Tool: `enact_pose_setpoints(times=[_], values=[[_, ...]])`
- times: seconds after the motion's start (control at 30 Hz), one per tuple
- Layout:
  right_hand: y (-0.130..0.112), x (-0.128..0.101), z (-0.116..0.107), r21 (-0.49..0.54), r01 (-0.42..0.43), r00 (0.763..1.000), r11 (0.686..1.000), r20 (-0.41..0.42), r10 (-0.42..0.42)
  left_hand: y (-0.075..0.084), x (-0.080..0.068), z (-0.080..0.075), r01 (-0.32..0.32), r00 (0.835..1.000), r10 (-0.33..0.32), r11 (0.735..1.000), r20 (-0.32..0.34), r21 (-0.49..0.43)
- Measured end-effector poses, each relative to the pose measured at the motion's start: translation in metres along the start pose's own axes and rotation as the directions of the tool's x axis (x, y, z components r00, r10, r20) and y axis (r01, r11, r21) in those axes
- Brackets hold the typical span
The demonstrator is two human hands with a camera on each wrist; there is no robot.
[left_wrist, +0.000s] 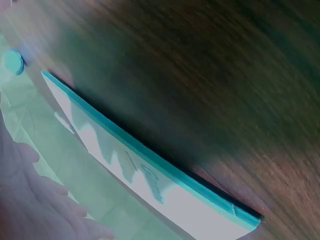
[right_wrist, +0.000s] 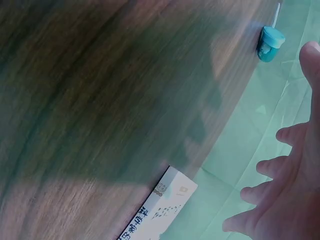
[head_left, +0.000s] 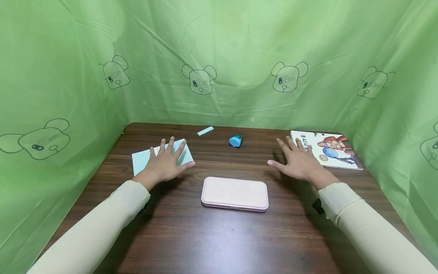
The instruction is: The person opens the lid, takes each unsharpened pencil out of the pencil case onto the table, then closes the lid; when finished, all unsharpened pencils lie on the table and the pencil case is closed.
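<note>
My left hand [head_left: 164,163] is spread with straight fingers above a pale blue notebook [head_left: 139,161]. The left wrist view shows the notebook's teal edge [left_wrist: 150,159] and the hand's shadow across its cover, with a gap between them. Fingers also spread, my right hand [head_left: 297,161] hovers over the table beside a white picture book [head_left: 337,150], its fingertips overlapping the book's left edge in the head view. Neither hand holds anything. Between them, nearer the body, lies a closed pale pink case [head_left: 235,193], probably a pencil case.
A small teal container with a light blue lid [head_left: 235,141] lies toward the back middle of the brown wooden table [head_left: 226,236]. Left of it is a thin pale blue strip [head_left: 205,131]. Green curtains [head_left: 219,45] enclose the table's back and sides.
</note>
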State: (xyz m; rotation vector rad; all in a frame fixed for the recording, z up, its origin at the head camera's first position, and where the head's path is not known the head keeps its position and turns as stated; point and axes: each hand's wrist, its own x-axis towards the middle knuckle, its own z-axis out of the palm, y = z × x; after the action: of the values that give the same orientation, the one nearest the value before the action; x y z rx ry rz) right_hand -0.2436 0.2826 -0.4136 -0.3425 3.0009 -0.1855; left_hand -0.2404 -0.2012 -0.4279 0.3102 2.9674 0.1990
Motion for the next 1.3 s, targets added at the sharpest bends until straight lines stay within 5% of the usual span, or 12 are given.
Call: enact_pose_setpoints(times=[0.2, 0.33, 0.53, 0.67, 0.8, 1.1, 1.3], values=[[-0.016, -0.004, -0.001, 0.025, 0.036, 0.999, 0.999, 0.011, -0.036, 0.013, -0.003, 0.003, -0.028, 0.999, 0.028, 0.999, -0.019, -0.030], [-0.037, -0.014, -0.002, 0.092, 0.110, 0.993, 0.990, 0.028, -0.113, 0.042, -0.015, 0.003, -0.142, 0.988, 0.138, 0.988, -0.062, -0.055], [-0.081, -0.043, 0.008, 0.181, 0.279, 0.959, 0.943, -0.001, -0.284, 0.097, -0.041, 0.010, -0.420, 0.904, 0.417, 0.908, -0.092, -0.015], [-0.108, -0.062, 0.019, 0.177, 0.385, 0.921, 0.906, -0.018, -0.388, 0.116, -0.054, 0.017, -0.509, 0.859, 0.510, 0.860, -0.031, 0.045], [-0.122, -0.073, 0.030, 0.094, 0.438, 0.898, 0.894, 0.009, -0.441, 0.122, -0.059, 0.023, -0.544, 0.839, 0.544, 0.834, 0.029, 0.089], [-0.125, -0.074, 0.041, -0.011, 0.475, 0.880, 0.880, 0.010, -0.475, 0.121, -0.055, 0.027, -0.568, 0.822, 0.569, 0.819, 0.020, 0.085], [-0.128, -0.072, 0.041, -0.051, 0.511, 0.860, 0.858, 0.015, -0.511, 0.124, -0.053, 0.027, -0.618, 0.780, 0.625, 0.771, -0.001, 0.155]])
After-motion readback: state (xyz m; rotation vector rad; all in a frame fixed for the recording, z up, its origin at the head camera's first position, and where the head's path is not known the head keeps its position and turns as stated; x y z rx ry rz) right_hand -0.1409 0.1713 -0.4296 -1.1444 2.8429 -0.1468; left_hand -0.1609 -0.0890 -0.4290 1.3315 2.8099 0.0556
